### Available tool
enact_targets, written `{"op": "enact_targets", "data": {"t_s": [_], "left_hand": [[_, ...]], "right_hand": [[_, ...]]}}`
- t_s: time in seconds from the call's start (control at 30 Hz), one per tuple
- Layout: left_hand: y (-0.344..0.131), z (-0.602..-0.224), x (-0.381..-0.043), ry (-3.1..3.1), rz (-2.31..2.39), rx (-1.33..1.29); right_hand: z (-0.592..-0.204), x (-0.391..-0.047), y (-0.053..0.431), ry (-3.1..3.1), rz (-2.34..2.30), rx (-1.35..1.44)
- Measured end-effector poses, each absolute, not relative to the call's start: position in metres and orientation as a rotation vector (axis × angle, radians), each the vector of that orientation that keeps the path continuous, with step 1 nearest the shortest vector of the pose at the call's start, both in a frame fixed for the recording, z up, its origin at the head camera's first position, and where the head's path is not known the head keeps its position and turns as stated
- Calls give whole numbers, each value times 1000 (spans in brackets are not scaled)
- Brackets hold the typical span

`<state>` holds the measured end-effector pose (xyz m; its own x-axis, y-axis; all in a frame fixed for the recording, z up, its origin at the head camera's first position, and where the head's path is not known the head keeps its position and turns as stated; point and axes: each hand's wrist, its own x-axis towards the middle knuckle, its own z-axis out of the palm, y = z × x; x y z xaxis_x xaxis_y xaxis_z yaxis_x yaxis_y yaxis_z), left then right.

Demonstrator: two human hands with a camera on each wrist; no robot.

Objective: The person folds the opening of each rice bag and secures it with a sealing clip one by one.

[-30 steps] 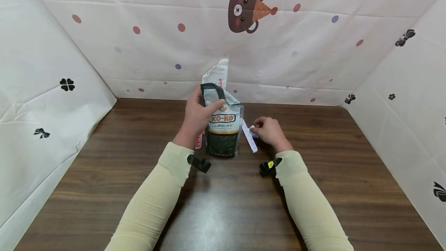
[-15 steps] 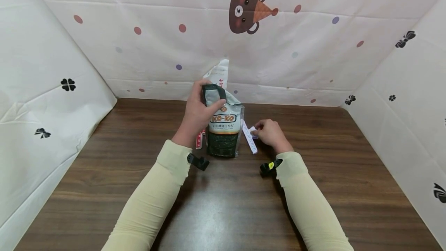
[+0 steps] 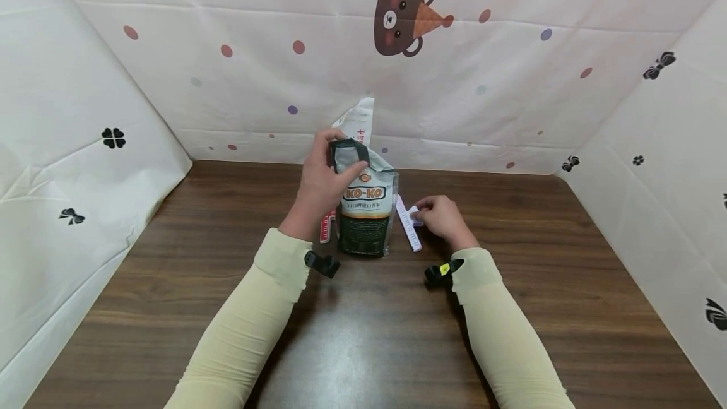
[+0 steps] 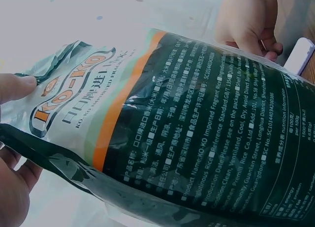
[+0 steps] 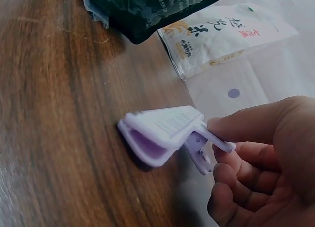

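Note:
My left hand (image 3: 322, 175) grips the folded top of a green and white KO-KO rice bag (image 3: 365, 232), thumb in front and fingers behind. The bag stands upright on the table, its printed panel filling most of the left wrist view. Just right of the bag, my right hand (image 3: 444, 218) pinches one handle of a pale purple bag clip (image 5: 165, 128) between thumb and fingers. The clip's long jaw rests low over the wood, with a narrow gap along it. A dark strip of the bag's top edge (image 3: 359, 149) folds down near my left thumb.
Behind the KO-KO bag, a second white rice bag (image 5: 216, 37) leans against the patterned backdrop (image 3: 483, 112). A red and white piece (image 3: 325, 229) shows partly at the bag's left side. Brown wooden table (image 3: 363, 333) spreads around, with white cloth walls at both sides.
The left hand's fingers have shifted a little up and over the bag's top edge. The right hand keeps its pinch on the clip, almost still.

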<state>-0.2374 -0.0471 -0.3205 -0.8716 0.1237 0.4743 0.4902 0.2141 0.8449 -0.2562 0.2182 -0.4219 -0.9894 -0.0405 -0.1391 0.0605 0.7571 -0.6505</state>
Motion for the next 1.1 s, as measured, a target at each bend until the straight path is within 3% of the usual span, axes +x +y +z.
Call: {"op": "enact_targets", "data": {"t_s": [1.1], "left_hand": [[-50, -320, -239, -2193, -1774, -635]], "right_hand": [[-401, -250, 220, 2763, -1436, 80]]}}
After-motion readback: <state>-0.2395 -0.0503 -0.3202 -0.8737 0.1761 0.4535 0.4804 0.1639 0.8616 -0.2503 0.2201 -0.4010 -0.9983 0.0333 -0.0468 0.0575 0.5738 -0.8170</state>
